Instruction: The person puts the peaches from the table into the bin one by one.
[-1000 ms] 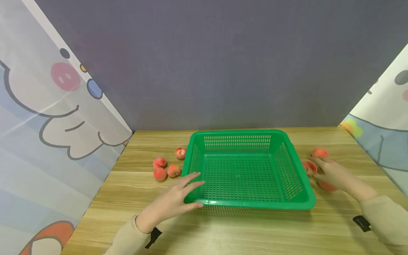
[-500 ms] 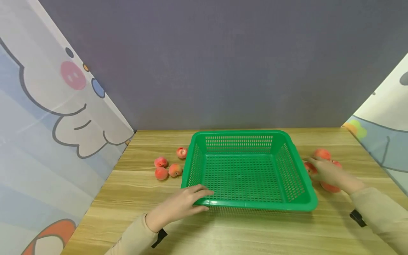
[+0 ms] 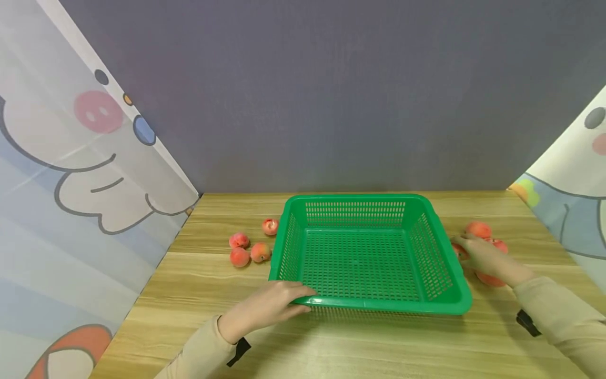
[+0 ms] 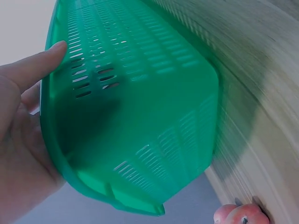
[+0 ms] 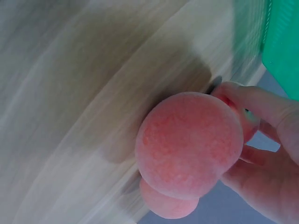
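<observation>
A large green plastic basket (image 3: 355,263) with slotted walls sits on the wooden table. At its near left corner, my left hand (image 3: 272,306) grips the rim, thumb on the outer wall in the left wrist view and fingers over the edge. Right of the basket, my right hand (image 3: 490,259) holds a peach (image 3: 459,251) on the tabletop between thumb and fingers. Close around that hand lie more peaches: one behind (image 3: 478,229), one partly covered (image 3: 499,245), and one in front (image 3: 491,279). In the right wrist view a near peach (image 5: 189,144) partly blocks the held one.
Several peaches (image 3: 239,257) lie on the table left of the basket, one of them (image 3: 270,227) close to its wall. A grey panel (image 3: 350,105) stands along the table's back edge. Cartoon-printed curtains (image 3: 109,168) flank both sides.
My left hand has moved slightly down and right, its fingers going from spread over the corner to gripping the rim. My right hand has closed on the peach beside the basket.
</observation>
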Tool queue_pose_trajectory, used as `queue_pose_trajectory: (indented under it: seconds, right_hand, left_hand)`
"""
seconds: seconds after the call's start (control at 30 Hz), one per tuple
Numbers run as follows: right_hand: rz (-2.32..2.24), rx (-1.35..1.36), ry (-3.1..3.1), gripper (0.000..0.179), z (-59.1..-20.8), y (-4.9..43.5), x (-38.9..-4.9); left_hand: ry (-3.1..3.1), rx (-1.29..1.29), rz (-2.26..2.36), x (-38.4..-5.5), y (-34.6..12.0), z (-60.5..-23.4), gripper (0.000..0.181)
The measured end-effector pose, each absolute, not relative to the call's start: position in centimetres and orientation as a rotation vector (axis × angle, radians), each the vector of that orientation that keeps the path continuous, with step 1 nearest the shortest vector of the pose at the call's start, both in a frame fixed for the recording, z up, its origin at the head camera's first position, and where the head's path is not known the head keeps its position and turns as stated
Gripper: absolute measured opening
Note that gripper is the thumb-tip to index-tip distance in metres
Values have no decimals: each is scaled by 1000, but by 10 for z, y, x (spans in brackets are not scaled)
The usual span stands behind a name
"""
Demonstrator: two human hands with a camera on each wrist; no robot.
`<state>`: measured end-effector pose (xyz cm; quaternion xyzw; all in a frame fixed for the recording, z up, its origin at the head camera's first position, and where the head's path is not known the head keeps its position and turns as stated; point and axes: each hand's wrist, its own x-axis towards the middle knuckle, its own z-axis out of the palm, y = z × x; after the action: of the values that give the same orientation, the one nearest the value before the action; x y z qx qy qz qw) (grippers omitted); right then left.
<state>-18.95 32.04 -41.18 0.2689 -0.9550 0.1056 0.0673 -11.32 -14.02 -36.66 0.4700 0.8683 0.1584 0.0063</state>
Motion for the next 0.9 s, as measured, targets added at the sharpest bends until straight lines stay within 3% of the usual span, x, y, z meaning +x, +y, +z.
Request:
queue_pose_trajectory:
  seconds: [0.47,0.9]
  right_hand:
    - [270,764,-2893,33,-410,314,-189]
    - [263,889,-2832,36,-395,317,-191]
  left_hand:
    - [2702,1426,496,-113,-140,-363,28]
    - [2688,1400,499,-113,-139,-364,27]
